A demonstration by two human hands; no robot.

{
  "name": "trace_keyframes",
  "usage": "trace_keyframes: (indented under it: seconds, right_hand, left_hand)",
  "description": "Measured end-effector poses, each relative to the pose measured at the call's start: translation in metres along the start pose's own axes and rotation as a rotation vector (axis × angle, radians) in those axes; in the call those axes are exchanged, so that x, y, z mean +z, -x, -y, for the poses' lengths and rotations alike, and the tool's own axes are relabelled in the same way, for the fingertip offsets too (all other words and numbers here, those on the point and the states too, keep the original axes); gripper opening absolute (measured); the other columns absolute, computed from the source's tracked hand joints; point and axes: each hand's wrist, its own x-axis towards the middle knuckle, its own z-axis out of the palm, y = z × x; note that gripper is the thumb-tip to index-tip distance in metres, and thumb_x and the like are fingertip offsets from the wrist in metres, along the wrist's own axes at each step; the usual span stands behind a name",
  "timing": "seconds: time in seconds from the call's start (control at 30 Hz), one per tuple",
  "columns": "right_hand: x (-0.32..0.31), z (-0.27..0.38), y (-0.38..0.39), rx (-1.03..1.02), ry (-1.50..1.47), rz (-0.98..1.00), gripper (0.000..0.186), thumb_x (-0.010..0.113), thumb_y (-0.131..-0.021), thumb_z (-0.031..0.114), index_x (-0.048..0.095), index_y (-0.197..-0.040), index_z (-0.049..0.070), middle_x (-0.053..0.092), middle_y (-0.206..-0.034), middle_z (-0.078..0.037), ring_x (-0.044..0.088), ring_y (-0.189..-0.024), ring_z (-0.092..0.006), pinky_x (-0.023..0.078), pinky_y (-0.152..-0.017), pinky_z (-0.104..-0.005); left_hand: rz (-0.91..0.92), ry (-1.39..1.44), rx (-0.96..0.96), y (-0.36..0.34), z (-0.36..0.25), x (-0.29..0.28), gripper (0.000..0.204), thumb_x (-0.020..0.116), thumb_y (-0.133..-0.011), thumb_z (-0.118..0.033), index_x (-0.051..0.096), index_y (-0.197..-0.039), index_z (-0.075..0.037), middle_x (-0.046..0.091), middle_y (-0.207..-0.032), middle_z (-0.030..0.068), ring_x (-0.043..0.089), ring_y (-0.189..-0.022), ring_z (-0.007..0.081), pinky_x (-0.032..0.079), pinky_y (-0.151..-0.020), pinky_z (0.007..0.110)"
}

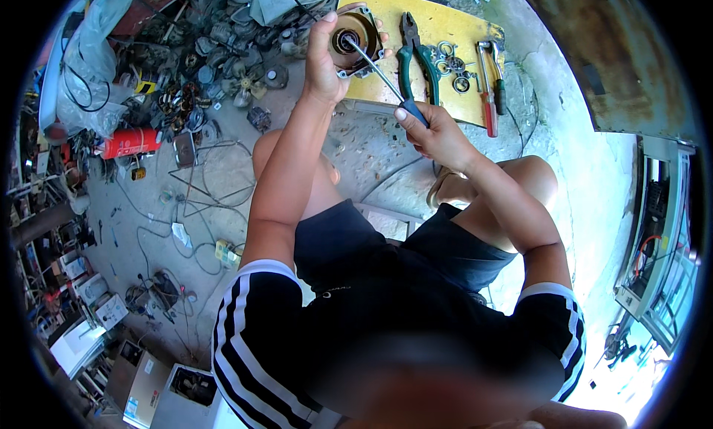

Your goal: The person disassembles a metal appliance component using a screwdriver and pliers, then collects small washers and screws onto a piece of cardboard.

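My left hand (323,72) grips a round metal motor end cover (360,26), holding it up over the yellow board (457,13). My right hand (431,132) holds a screwdriver (412,109) by its blue handle, its steel tip inside the cover's centre hole. Beside the cover lie large pliers (405,65) with dark green handles. To their right are several loose rings and small bearings (453,65), plus tools with a red handle (491,117) and a dark green handle (500,95).
Heaped metal parts, plastic bags (89,65) and a red cylinder (130,143) crowd the left. Cords (186,247) snake over the concrete floor (148,199). Metal boxes (134,384) sit at lower left. A rusty panel (609,72) and a metal frame (646,251) stand on the right.
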Motion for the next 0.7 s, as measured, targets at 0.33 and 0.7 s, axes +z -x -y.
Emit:
trace_keyframes:
  seconds: [0.33, 0.7]
  right_hand:
    - [-0.012, 0.005, 0.005, 0.22, -0.243, 0.217, 0.039, 0.059, -0.097, 0.041, 0.046, -0.076, 0.01, 0.04, -0.056, 0.003, 0.035, -0.046, -0.0067, 0.03, -0.042, -0.0254]
    - [-0.024, 0.038, 0.017, -0.202, 0.241, -0.157, 0.032, 0.062, -0.096, 0.026, 0.057, -0.122, 0.007, 0.06, -0.081, -0.005, 0.055, -0.064, -0.0118, 0.046, -0.061, -0.0281]
  left_hand:
    - [0.063, 0.032, 0.018, 0.003, 0.008, -0.006, 0.057, 0.038, -0.092, -0.048, 0.052, -0.123, -0.003, 0.063, -0.106, 0.019, 0.065, -0.095, 0.0319, 0.057, -0.081, 0.051]
    - [0.048, 0.619, -0.139, -0.01, -0.019, -0.043, 0.063, 0.045, -0.089, -0.055, 0.052, -0.121, -0.002, 0.054, -0.121, 0.0221, 0.054, -0.113, 0.0356, 0.045, -0.097, 0.061]
